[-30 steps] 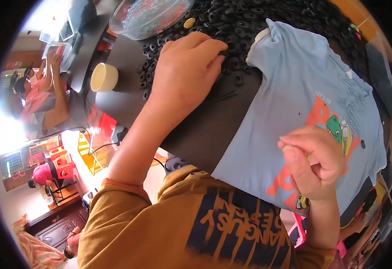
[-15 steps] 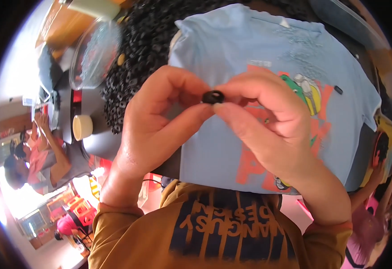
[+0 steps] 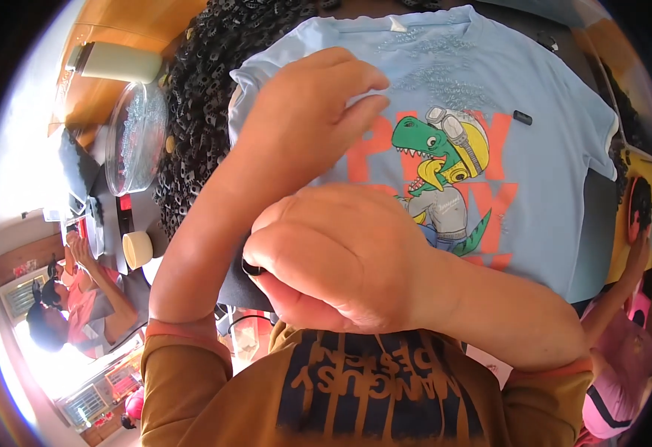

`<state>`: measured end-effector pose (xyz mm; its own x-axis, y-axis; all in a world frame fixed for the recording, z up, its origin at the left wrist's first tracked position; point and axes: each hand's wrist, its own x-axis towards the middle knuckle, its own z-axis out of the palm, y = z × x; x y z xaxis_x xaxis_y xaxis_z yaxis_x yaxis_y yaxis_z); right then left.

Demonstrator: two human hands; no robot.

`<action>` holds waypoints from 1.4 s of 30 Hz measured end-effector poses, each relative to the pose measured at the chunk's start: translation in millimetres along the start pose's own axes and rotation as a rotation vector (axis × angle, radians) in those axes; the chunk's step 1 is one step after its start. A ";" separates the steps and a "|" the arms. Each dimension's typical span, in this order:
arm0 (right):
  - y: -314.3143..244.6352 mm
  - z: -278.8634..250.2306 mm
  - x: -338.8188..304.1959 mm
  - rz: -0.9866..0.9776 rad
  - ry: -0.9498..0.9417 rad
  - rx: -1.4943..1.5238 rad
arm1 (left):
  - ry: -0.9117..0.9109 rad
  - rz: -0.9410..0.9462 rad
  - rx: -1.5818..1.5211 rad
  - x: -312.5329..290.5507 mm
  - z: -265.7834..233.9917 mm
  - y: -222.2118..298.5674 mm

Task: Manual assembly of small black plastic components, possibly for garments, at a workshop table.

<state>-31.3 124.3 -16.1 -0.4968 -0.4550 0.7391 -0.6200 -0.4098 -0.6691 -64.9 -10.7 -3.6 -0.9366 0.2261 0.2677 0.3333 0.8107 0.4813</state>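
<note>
My left hand hovers over the upper left of a light blue T-shirt spread on the table. Its thumb and forefinger point right with a gap between them, and nothing shows in them. Small clear pieces lie scattered on the shirt just beyond these fingertips. Closer to my body, my right hand is closed, pinching a small black plastic piece that peeks out at its left side; the fingers hide most of it. Another small black piece rests on the shirt, right of the dinosaur print.
A large heap of black plastic pieces covers the table left of the shirt. Beyond it stand a clear tub with clear pieces, a pale bottle and a cream cup. Other people work at left and right.
My hands were together at the black piece. The right has brought it down and left towards my body; the left has let go and moved up over the shirt. The view has shifted.
</note>
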 end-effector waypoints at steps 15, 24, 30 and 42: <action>2.3 2.9 0.2 0.070 0.056 -0.003 | -0.049 -0.137 0.051 -2.3 3.1 6.3; 0.8 -16.1 9.0 0.280 -0.022 0.064 | 0.069 -0.534 -0.834 -38.0 -38.4 27.2; 3.6 -19.1 9.1 0.446 -0.004 0.225 | 0.219 -0.466 -0.904 -72.7 -58.8 32.7; 1.4 -20.8 8.7 0.328 -0.270 0.119 | 0.107 -0.484 -0.982 -102.4 -65.1 34.1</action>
<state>-49.2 136.1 -8.9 -0.4695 -0.7599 0.4494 -0.3740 -0.2899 -0.8809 49.3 -41.3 39.7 -0.9931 -0.0862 -0.0800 -0.0810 0.0079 0.9967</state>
